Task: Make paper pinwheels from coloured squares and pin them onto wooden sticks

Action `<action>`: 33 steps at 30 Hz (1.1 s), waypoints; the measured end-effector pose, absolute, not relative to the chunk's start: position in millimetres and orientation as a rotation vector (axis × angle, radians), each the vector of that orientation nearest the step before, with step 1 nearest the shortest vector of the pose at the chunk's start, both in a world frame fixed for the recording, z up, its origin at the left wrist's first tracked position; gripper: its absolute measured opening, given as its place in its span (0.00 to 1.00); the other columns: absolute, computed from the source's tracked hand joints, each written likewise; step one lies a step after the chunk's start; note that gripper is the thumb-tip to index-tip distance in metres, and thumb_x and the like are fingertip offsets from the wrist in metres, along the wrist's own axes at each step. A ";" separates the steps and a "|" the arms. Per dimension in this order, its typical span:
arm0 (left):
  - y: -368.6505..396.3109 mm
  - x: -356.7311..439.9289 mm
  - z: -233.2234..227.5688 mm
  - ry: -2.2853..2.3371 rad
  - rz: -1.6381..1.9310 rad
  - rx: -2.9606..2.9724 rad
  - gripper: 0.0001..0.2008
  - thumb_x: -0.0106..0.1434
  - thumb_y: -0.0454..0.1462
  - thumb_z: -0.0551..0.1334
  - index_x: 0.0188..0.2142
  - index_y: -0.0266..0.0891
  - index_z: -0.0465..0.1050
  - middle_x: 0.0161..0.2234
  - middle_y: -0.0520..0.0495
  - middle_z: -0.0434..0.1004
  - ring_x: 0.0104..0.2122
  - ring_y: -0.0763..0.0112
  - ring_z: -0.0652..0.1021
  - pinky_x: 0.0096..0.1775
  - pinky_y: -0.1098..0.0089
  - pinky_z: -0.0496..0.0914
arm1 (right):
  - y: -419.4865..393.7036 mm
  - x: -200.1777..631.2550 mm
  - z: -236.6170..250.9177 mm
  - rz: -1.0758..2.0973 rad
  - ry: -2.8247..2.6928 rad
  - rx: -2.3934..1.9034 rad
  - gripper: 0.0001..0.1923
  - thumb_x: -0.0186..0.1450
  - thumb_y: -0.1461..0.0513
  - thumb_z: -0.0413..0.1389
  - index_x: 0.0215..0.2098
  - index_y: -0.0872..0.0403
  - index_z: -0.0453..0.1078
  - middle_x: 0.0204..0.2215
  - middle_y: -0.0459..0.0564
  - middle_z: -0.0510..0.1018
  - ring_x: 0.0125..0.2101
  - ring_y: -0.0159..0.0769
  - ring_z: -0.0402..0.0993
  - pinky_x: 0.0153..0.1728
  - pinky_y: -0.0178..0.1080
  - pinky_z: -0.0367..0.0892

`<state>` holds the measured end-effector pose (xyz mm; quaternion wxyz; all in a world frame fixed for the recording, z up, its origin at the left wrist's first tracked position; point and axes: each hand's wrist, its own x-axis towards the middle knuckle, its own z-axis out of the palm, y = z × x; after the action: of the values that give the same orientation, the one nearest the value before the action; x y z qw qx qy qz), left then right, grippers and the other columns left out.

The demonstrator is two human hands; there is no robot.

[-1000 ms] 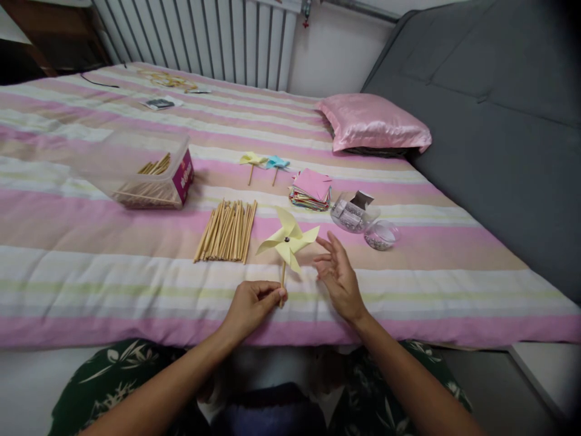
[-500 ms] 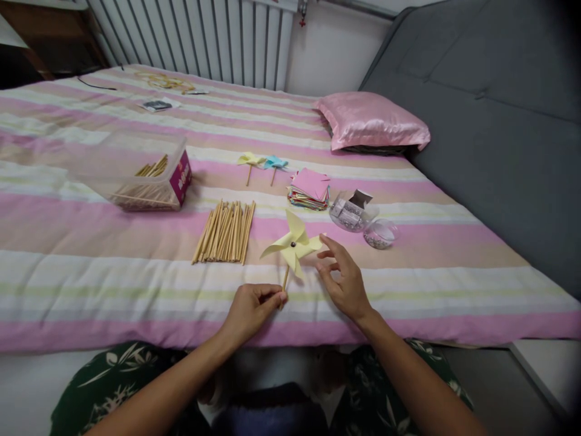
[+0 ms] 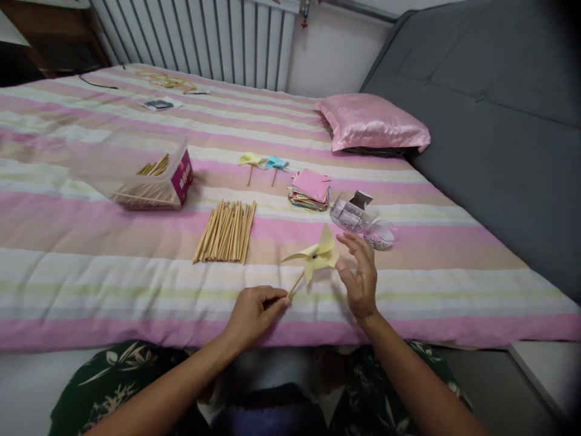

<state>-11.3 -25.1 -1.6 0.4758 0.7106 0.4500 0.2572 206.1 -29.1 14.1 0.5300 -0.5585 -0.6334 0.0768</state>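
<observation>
My left hand [image 3: 258, 312] pinches the lower end of a thin wooden stick, which carries a pale yellow paper pinwheel [image 3: 320, 260]. The stick tilts to the right, and a small dark pin marks the pinwheel's centre. At the right edge of the blades is my right hand [image 3: 361, 275], its fingers apart and curved. Its thumb is close to one blade; whether it touches I cannot tell. Left of the pinwheel lies a row of wooden sticks [image 3: 227, 233]. Beyond it sits a stack of coloured paper squares [image 3: 311, 188], pink on top.
A clear plastic box [image 3: 181, 175] with sticks stands at left. Two small pinwheels, one yellow [image 3: 252, 158] and one blue [image 3: 276, 163], lie further back. Clear containers of pins [image 3: 349, 215] stand at right. A pink pillow [image 3: 374, 124] rests by the grey headboard [image 3: 490, 121].
The pinwheel has tilted to the right and its blades have turned. My right hand has shifted a little right, its fingers now more upright. My left hand stays nearly in place.
</observation>
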 end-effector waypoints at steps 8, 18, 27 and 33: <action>-22.7 -10.7 2.5 1.087 0.602 1.822 0.11 0.60 0.39 0.57 0.32 0.37 0.78 0.26 0.47 0.77 0.27 0.69 0.74 0.29 0.72 0.63 | -22.0 207.2 10.5 0.160 -1.571 -1.426 0.11 0.58 0.55 0.57 0.37 0.52 0.71 0.47 0.54 0.71 0.49 0.46 0.62 0.51 0.50 0.56; -24.5 -12.1 2.4 1.042 0.588 1.891 0.12 0.61 0.39 0.56 0.31 0.38 0.77 0.24 0.49 0.74 0.26 0.70 0.72 0.29 0.73 0.62 | -22.4 206.0 8.9 0.393 -1.507 -1.410 0.15 0.57 0.56 0.58 0.43 0.51 0.72 0.47 0.54 0.71 0.49 0.46 0.63 0.52 0.50 0.58; -23.1 -11.7 2.0 1.036 0.574 1.906 0.12 0.61 0.38 0.56 0.31 0.37 0.78 0.25 0.47 0.76 0.26 0.69 0.73 0.30 0.72 0.63 | -22.1 207.9 2.3 0.529 -1.459 -1.372 0.14 0.58 0.56 0.58 0.42 0.51 0.72 0.53 0.55 0.67 0.54 0.45 0.59 0.55 0.50 0.55; -24.7 -11.5 -2.0 1.093 0.629 1.805 0.11 0.58 0.38 0.59 0.37 0.39 0.79 0.30 0.46 0.80 0.28 0.67 0.76 0.31 0.71 0.67 | -19.8 209.4 3.0 0.544 -1.404 -1.372 0.17 0.58 0.55 0.58 0.44 0.52 0.72 0.52 0.55 0.68 0.54 0.46 0.60 0.54 0.51 0.55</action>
<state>-11.5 -24.7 -2.0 0.4528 0.7310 0.4424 0.2546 209.4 -19.8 3.0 0.5248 -0.5733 -0.5868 0.2273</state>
